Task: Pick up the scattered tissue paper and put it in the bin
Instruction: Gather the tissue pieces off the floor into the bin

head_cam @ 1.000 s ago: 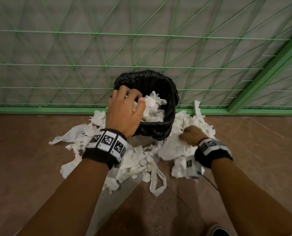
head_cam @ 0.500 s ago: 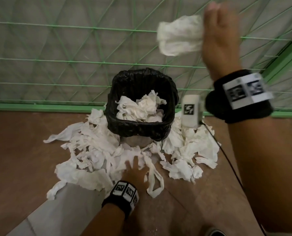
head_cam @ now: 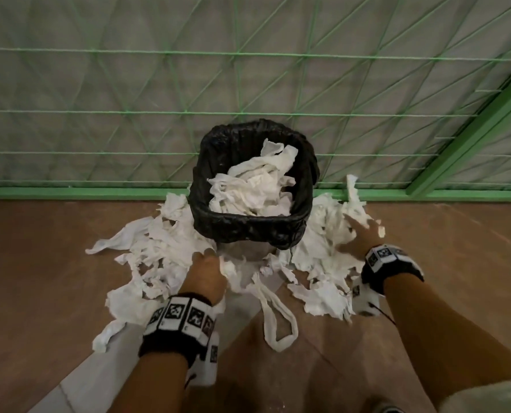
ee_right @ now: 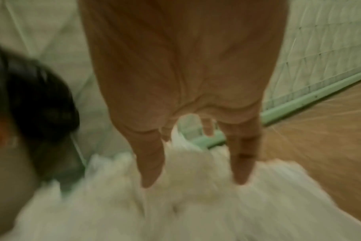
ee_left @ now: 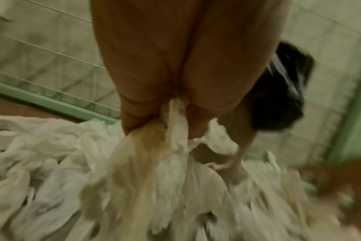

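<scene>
We are looking at the tissue paper (head_cam: 170,251), white torn bits lying all over the floor (head_cam: 39,278) in front of and on both sides of the bin (head_cam: 249,225). More tissue is sitting inside the bin, filling it up near the top. The bin is wearing a black bag & standing close to the green fence (head_cam: 248,84) at the back.

Our left hand (head_cam: 206,275) is down in the pile, just in front of the bin on the L side. In the left wrist view its grip is closing round a bunch of tissue (ee_left: 171,130), w/ bits poking out between the fingers (ee_left: 134,117).

Our right hand (head_cam: 358,236) is reaching into the pile on the R side of the bin. In the right wrist view its fingers (ee_right: 150,163) are pointing down, spread apart & mostly straight, tips pushing into the tissue (ee_right: 196,187). It is not wrapping round any piece yet. That view is blurry.

A long loop of tissue (head_cam: 278,317) is lying on the floor between our 2 arms. Both wrists are wearing black bands w/ black & white square marks (head_cam: 182,317).
</scene>
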The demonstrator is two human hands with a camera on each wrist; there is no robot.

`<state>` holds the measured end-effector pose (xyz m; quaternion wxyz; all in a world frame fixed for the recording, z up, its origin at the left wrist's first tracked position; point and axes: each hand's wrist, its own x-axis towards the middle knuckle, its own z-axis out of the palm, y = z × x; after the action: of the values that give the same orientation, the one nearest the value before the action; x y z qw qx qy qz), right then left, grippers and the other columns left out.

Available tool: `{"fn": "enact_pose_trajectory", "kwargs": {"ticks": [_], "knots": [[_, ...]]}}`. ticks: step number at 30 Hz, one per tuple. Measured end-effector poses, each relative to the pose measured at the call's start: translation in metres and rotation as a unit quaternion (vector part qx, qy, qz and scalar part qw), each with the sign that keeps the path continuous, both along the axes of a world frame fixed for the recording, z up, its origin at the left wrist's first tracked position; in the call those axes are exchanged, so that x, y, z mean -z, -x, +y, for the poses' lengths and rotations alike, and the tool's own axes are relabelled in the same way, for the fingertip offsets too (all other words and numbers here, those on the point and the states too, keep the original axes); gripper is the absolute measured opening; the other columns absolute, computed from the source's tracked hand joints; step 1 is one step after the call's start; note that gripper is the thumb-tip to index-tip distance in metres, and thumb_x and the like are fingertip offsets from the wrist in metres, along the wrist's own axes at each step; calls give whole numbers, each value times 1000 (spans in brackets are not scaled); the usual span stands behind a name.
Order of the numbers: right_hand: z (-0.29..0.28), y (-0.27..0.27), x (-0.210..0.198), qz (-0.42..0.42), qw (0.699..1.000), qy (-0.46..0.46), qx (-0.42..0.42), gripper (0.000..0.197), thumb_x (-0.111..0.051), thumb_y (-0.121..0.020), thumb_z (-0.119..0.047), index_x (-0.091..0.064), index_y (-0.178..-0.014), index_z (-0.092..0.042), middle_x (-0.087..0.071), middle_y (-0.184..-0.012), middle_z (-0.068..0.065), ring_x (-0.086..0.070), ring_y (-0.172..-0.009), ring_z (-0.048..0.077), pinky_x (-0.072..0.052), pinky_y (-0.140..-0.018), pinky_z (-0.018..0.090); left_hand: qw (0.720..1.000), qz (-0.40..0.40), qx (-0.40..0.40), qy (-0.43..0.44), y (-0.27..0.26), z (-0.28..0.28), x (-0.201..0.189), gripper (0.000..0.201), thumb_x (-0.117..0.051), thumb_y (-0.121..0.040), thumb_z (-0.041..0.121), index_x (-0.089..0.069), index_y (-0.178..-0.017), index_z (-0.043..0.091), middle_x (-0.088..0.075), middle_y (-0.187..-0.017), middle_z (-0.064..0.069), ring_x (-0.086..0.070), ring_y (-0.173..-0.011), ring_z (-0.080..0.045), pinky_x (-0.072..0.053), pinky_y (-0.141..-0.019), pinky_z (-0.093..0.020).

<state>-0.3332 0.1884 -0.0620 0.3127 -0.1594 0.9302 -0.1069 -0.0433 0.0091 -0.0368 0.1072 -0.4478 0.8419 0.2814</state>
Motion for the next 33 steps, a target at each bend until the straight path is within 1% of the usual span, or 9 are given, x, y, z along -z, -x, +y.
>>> {"fn": "enact_pose_trajectory", "kwargs": {"ticks": [4,9,13,16,18,22,26,29,33], "knots": [[6,-29,16,55,996,-40,-51,40,-60,-85,-39,-62,-118,-17,-58,-130,11,-54,-119,32,-43,-101,40,995,-92,-27,-21,-9,-32,-19,34,-43,-96,22,-57,-115,-3,-52,-128,-24,-51,-117,-38,-43,-99,-41],[-4,-11,-22,44,999,-5,-1,40,-50,-82,-45,-66,-95,-11,-64,-119,16,-58,-102,33,-44,-84,35,995,-68,-67,-32,-22,-55,-60,43,-30,-102,28,-57,-115,-4,-58,-125,-21,-54,-117,-35,-41,-91,-33],[-3,9,-59,64,997,29,17,51,-61,-83,-36,-57,-121,-2,-61,-120,20,-56,-95,32,-41,-72,29,992,25,-104,-59,-18,-54,-119,40,-40,-100,29,-57,-124,2,-55,-133,-18,-52,-122,-35,-45,-96,-37],[2,20,-78,53,996,46,51,57,-65,-86,-27,-47,-132,1,-55,-131,22,-55,-115,36,-42,-90,34,991,63,-112,-39,-18,-60,-148,20,-44,-98,17,-60,-106,8,-61,-117,-17,-60,-103,-37,-49,-84,-40],[0,27,-88,67,993,76,58,55,-65,-84,-31,-54,-127,2,-58,-127,22,-56,-114,36,-42,-88,36,980,151,-124,-35,-11,-64,-164,12,-47,-92,7,-53,-85,15,-62,-96,-13,-62,-93,-38,-47,-73,-36],[-15,29,-124,96,974,194,65,23,-48,-90,-8,-69,-86,-1,-64,-93,23,-60,-91,34,-39,-62,29,917,355,-183,-24,24,-64,-197,23,-40,-91,0,-56,-90,17,-58,-90,-1,-55,-80,-19,-45,-77,-22],[-39,23,-174,147,903,385,124,25,-43,-81,-20,-50,-58,-15,-60,-64,10,-56,-69,27,-43,-72,38,881,451,-141,-6,59,-55,-215,19,-45,-87,24,-47,-68,23,-54,-88,-13,-48,-79,-22,-44,-73,-45],[-59,9,-226,128,786,566,212,31,-48,-82,-18,-49,-51,-22,-49,-39,-5,-44,-43,8,-36,-51,27,908,406,-90,50,76,-49,-190,9,-41,-92,9,-47,-92,16,-47,-116,-14,-51,-83,-19,-49,-70,-35],[-90,-43,-282,56,686,711,142,26,-51,-84,-15,-46,-61,-26,-47,-59,-9,-44,-59,6,-36,-57,24,975,198,78,69,85,-39,-140,41,-47,-84,-8,-46,-120,13,-48,-122,-13,-54,-109,-31,-43,-84,-34]]}}
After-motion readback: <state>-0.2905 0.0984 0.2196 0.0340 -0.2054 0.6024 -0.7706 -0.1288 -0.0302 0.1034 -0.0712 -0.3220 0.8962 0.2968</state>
